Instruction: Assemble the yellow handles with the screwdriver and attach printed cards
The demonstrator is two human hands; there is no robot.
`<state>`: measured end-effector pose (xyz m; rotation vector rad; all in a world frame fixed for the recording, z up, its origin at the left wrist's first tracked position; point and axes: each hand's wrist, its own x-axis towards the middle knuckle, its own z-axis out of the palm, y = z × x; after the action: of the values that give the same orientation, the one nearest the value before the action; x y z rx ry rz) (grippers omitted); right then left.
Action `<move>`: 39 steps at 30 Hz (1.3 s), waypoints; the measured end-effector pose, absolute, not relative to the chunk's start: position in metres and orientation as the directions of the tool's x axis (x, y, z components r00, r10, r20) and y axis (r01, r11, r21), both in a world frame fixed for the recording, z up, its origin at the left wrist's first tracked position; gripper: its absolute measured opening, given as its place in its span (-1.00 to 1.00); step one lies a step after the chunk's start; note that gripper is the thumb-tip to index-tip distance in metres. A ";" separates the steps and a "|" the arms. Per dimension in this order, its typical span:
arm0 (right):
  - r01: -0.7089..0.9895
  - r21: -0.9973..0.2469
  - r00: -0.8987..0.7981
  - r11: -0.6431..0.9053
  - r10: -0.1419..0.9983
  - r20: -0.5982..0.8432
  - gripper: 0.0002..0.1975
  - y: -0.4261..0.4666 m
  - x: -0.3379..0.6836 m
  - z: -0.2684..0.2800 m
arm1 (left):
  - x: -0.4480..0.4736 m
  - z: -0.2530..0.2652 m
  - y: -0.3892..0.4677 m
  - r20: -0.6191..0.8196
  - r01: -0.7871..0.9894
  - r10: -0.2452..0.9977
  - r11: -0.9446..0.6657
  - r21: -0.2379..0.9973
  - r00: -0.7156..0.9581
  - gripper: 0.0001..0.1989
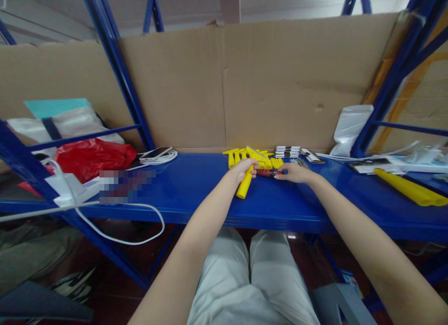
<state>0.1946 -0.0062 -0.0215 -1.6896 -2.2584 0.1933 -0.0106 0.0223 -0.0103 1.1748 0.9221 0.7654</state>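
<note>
A yellow plastic tool with a tubular handle [244, 188] and an angled head is gripped in my left hand [247, 170], the handle slanting down towards the table's front edge. Just right of it lies a red-and-black handled tool, which looks like a screwdriver [265, 173]. My right hand [296, 173] has its fingers closed around the right end of that tool, and its tip is hidden. Several similar yellow plastic parts [236, 157] lie in a row behind my left hand. Small metal pieces [297, 162] sit behind my right hand.
On the blue table [196, 185] stand stacked black-and-white packs [287, 151] and a white pouch [350, 129]. Yellow tubes [409, 187] lie at right. At left are a phone [156, 153], a coiled white cable [168, 158] and a red bag [94, 157]. Cardboard [273, 82] walls the back.
</note>
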 end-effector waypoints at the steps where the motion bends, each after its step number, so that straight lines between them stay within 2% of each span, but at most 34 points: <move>1: 0.907 -0.304 -0.246 0.290 0.953 0.177 -0.75 -0.005 0.195 -0.022 | -0.011 -0.010 0.022 -0.198 -0.024 0.879 0.230 0.973 0.434 -0.80; 4: 0.878 -0.389 -0.203 0.279 0.953 0.226 -0.73 -0.003 0.198 -0.024 | -0.011 -0.009 0.022 -0.196 -0.031 0.885 0.230 0.973 0.422 -0.81; 9: 0.636 -0.741 -0.048 0.216 0.969 0.241 -0.72 -0.005 0.197 -0.019 | -0.014 -0.008 0.022 -0.207 -0.043 0.902 0.241 0.970 0.380 -0.84; 13: 0.483 -0.851 0.147 0.206 0.939 0.310 -0.75 -0.011 0.196 -0.009 | -0.015 -0.008 0.023 -0.219 -0.026 0.911 0.243 0.970 0.348 -0.82; 19: 0.442 -0.849 0.404 0.291 0.780 0.478 -0.71 -0.010 0.204 -0.004 | -0.017 -0.010 0.025 -0.248 -0.010 0.910 0.266 0.964 0.332 -0.83; 23: 0.429 -0.866 0.509 0.256 0.724 0.466 -0.60 -0.010 0.208 -0.004 | -0.017 -0.012 0.027 -0.263 -0.002 0.908 0.279 0.960 0.327 -0.86; 27: 0.398 -0.867 0.552 0.298 0.677 0.486 -0.58 -0.009 0.210 -0.003 | -0.017 -0.013 0.029 -0.267 -0.006 0.906 0.285 0.959 0.328 -0.86; 32: 0.317 -0.817 0.591 0.481 0.573 0.567 -0.54 0.000 0.214 -0.008 | -0.016 -0.014 0.030 -0.274 -0.016 0.904 0.295 0.955 0.329 -0.85; 39: 0.293 -0.785 0.574 0.546 0.556 0.601 -0.52 0.005 0.217 -0.011 | -0.016 -0.015 0.031 -0.274 -0.025 0.907 0.298 0.954 0.321 -0.85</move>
<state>0.2170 0.0052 -0.0109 -1.0225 -0.9889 0.1907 -0.0158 0.0311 -0.0155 1.0764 1.0487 0.8005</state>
